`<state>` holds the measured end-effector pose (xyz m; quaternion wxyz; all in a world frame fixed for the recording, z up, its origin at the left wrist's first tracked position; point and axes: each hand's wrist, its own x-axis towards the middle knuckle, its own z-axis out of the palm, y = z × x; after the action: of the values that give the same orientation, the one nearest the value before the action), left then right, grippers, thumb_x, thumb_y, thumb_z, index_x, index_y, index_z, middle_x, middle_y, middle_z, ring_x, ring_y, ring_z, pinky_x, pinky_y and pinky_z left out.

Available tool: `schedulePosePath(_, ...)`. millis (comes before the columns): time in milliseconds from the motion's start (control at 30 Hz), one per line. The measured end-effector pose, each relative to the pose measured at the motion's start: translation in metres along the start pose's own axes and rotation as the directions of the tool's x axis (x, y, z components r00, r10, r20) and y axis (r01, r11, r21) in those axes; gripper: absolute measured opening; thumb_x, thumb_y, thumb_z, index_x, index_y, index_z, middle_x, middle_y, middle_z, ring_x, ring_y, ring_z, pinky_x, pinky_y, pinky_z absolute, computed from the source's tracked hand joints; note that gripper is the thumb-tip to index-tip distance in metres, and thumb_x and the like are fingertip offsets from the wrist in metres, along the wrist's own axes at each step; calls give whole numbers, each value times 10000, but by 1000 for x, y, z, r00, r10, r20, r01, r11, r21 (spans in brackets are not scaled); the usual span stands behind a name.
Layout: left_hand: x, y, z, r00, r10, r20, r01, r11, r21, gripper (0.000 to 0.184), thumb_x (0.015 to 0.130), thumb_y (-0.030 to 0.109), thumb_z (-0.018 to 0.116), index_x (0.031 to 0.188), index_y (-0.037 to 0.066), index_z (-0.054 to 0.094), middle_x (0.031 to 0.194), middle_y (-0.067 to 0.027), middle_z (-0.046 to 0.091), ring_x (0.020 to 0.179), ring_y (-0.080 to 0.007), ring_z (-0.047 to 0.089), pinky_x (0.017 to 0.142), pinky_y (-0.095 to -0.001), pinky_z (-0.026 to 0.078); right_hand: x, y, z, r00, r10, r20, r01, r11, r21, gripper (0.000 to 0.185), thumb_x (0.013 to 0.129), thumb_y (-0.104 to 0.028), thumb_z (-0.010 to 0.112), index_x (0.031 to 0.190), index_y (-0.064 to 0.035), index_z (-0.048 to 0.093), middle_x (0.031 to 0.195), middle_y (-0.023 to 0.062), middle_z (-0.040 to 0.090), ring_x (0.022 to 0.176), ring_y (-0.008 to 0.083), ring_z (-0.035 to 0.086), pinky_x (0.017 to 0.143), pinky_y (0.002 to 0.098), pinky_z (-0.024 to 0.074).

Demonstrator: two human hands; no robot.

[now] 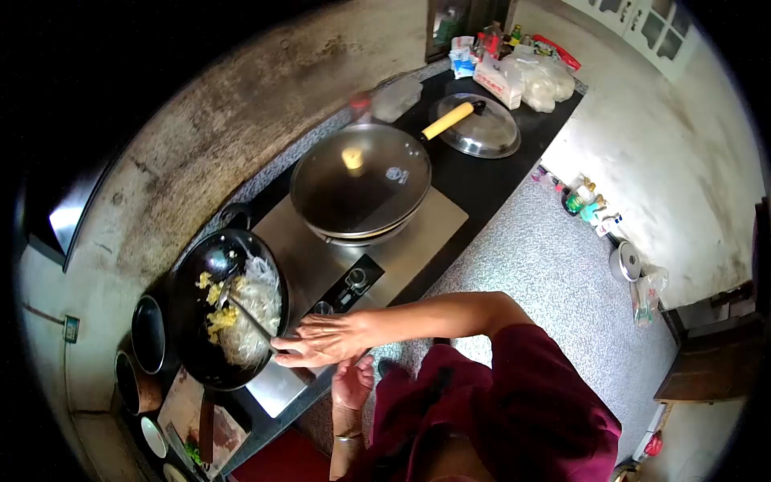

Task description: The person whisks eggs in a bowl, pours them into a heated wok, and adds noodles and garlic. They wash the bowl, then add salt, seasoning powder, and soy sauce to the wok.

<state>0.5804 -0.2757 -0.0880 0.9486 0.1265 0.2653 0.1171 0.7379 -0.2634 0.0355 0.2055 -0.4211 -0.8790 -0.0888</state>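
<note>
- Grips ladle [255, 322] in right hand [321, 337], inside wok [193, 341] of noodles [261, 301] and egg [221, 321], toward desk's [470, 183] left edge.
- Curls left hand [352, 384] near front edge; cannot tell whether empty.

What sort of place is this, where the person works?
Probably a home kitchen: a wide black wok holds pale noodle-like strands and yellow pieces of food, a flat silver metal cooktop has a control knob, and a round shiny metal lid lies nearby.

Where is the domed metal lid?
Head view: the domed metal lid rests upper right of the covered wok, partly beneath its yellow handle, on the black countertop.
</note>
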Motion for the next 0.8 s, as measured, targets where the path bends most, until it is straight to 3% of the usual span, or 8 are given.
schedulePosePath(33,9,-6,-1,945,-145,292,176,981,-81,396,823,281,560,1163,83,523,1168,-130,560,891,-220,589,688,-259,471,-12,-3,-26,992,55,111,-56,998,4,386,787,-99,509,1150,-2,421,1134,170,424,680,193,543,512,298,454)
schedulePosePath(200,56,-74,72,988,-129,80,104,958,268,558,852,479,488,1281,128,419,1239,-77,483,1084,-234,483,865,-372,426,-121,-16,-58,965,261,9,-259,954,149,503,837,-272,532,1269,-42,415,1216,166,449,936,258,532,802,361,463)
schedulePosePath(300,98,-107,148,896,-169,410,79,970,228,594,929,506,241,1364,103,276,1350,-169,357,1262,-321,338,1042,-445,276,-219,-19,-38,967,212,-142,-207,977,52,446,804,-266,553,1201,-80,473,1183,148,486,1092,306,476,924,486,400)
schedulePosePath(367,135,-132,188,852,-233,468,444,796,-411,644,913,539,243,1388,104,239,1345,-185,355,1245,-332,356,1042,-461,266,-282,-6,-62,870,401,-286,-307,895,323,403,770,-240,578,1143,-98,519,1236,132,446,1165,306,414,971,516,324)
schedulePosePath(433,167,-150,230,848,-286,446,460,815,-352,599,925,513,271,1398,148,228,1341,-111,369,1178,-271,415,1002,-423,310,-346,11,-112,883,461,-94,-454,887,86,374,732,-209,614,1082,-89,557,1263,127,428,1203,299,380,992,522,281)
schedulePosePath(567,229,-178,284,832,-247,497,268,963,29,663,893,551,318,1360,81,297,1279,-173,444,1173,-320,437,1012,-458,307,-463,51,-173,721,651,-237,-691,650,-317,445,671,-144,669,1084,-26,552,1208,151,480,1174,337,406,963,517,302)
schedulePosePath(667,269,-185,303,864,-234,446,157,967,203,593,905,461,395,1351,79,317,1287,-158,442,1148,-284,469,984,-428,357,-513,85,-205,386,858,-340,-915,404,-21,414,736,-104,624,1123,7,527,1138,186,518,1131,382,432,964,467,325)
schedulePosePath(800,325,-190,318,960,-30,277,-172,717,676,529,871,230,563,1325,52,356,1251,-132,474,1112,-247,505,915,-360,430,-528,158,-219,361,858,-365,-846,466,259,391,716,-102,683,1073,-5,555,1037,167,583,1012,332,529,876,384,417)
